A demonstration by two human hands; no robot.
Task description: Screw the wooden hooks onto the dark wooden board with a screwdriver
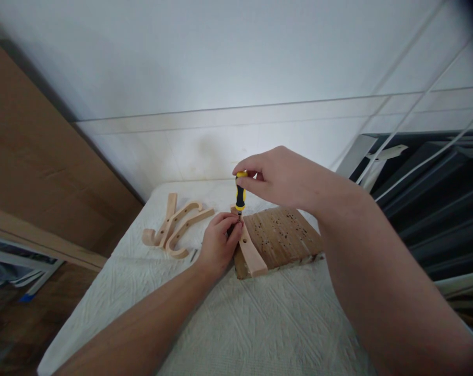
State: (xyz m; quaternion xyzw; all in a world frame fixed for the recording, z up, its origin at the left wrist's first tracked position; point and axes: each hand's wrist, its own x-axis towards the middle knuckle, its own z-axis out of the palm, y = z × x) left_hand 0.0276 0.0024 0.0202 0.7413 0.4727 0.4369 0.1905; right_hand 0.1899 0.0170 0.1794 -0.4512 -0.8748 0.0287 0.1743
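My right hand point(265, 175) is closed around the top of a black and yellow screwdriver point(240, 196), which stands nearly upright with its tip down. The tip meets a pale wooden hook piece point(252, 256) that has a dark hole and lies along the left edge of a brown wooden board point(279, 235) dotted with small holes. My left hand point(220, 237) is closed, thumb and forefinger pinched together right at the screwdriver's tip. Whatever they hold there is too small and too hidden to make out.
Several more pale wooden hooks point(177, 224) lie piled left of my left hand on the white cloth point(236, 324). A white wall point(221, 141) rises just behind. Brown cardboard point(44, 141) stands at the left, dark panels point(436, 203) and white cables at the right.
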